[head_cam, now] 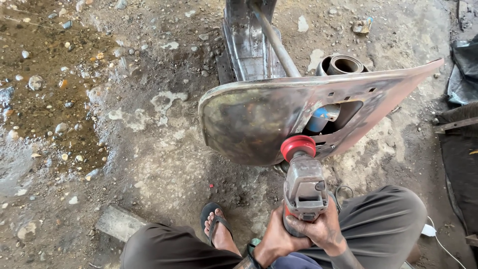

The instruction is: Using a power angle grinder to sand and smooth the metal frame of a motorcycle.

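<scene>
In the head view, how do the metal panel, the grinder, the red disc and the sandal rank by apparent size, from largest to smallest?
1. Metal panel, by far the largest.
2. Grinder.
3. Sandal and red disc look about alike. The foot covers most of the sandal, so I cannot rank these two.

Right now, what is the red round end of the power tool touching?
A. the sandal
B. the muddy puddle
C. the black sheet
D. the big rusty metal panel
D. The grinder's red disc presses against the lower edge of the rusty metal panel, while both hands, the left hand and the right hand, grip the grinder body.
</scene>
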